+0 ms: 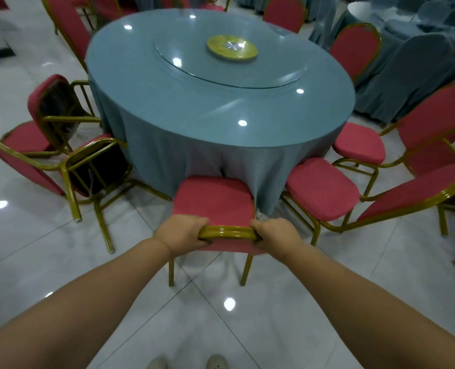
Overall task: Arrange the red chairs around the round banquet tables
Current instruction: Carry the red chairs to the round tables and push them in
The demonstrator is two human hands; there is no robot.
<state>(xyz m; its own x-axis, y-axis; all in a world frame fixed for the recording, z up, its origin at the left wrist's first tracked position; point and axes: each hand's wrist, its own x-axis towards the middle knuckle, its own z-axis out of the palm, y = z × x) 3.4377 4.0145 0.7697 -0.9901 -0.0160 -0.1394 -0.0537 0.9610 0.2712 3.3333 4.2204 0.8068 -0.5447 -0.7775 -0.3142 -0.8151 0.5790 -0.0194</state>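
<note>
On the tiled floor (48, 262) at the left, two tipped red chairs (61, 155) lie tangled by the round banquet table (221, 107), their gold legs sticking out. The left hand (183, 233) curls tightly around the left end of the gold top rail of the red banquet chair (213, 201), thumb toward the seat. That chair stands upright at the table's near edge, its seat front touching the blue tablecloth (168, 153). The right hand (277, 233) wraps the rail's right end just as firmly. Farther right, two upright chairs (322, 190) face the table.
</note>
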